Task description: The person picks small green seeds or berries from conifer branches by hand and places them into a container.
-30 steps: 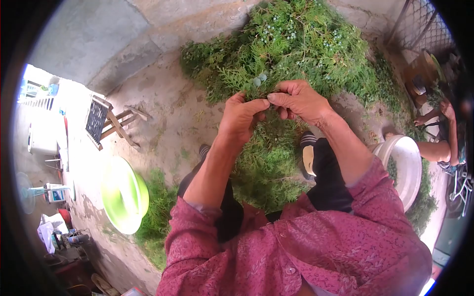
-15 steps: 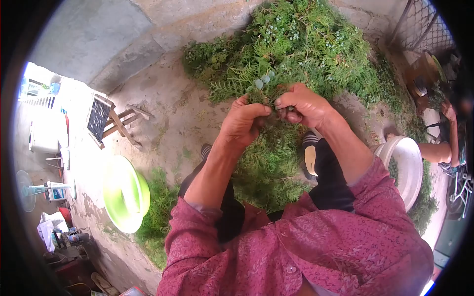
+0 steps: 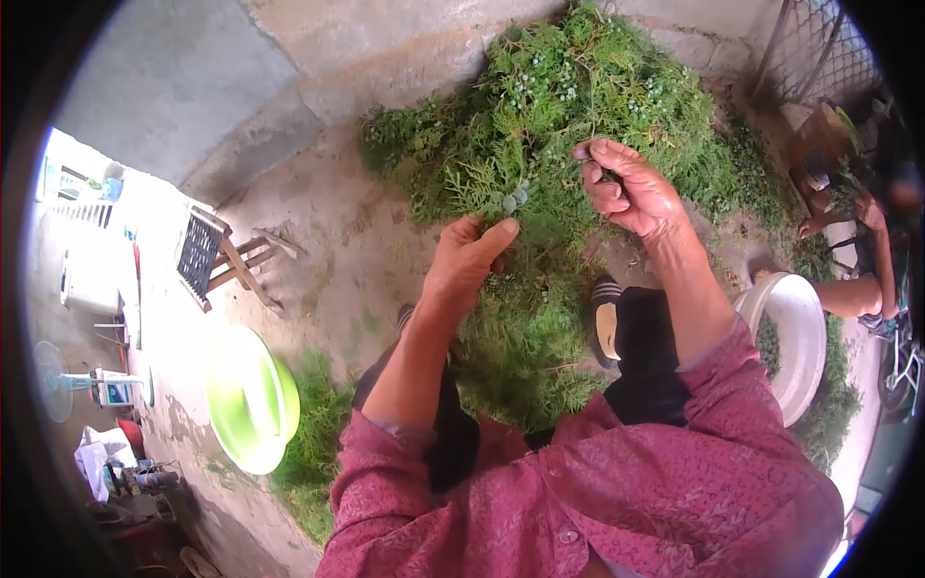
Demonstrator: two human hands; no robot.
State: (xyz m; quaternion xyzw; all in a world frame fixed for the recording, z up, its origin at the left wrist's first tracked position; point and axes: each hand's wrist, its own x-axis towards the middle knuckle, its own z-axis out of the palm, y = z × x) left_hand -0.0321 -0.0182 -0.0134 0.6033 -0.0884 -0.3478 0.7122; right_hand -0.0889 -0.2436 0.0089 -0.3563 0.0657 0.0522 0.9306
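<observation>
My left hand is closed, thumb against forefinger, on a green evergreen sprig with pale blue-green berries just above the thumb. Up and to the right, apart from it, my right hand is curled with thumb and fingertips together. Something small and dark shows among its fingers, too small to name. Behind both hands rises a large heap of cut evergreen branches, dotted with berries. More loose greenery lies on the ground between my feet.
A lime-green basin stands at the left beside more cuttings. A folding stool lies farther back. To the right is a white bucket with green bits inside. Another person's arm shows at the far right.
My hands were close together at the sprig. The right hand has moved up and right, away from it, while the left keeps hold of the sprig slightly lower.
</observation>
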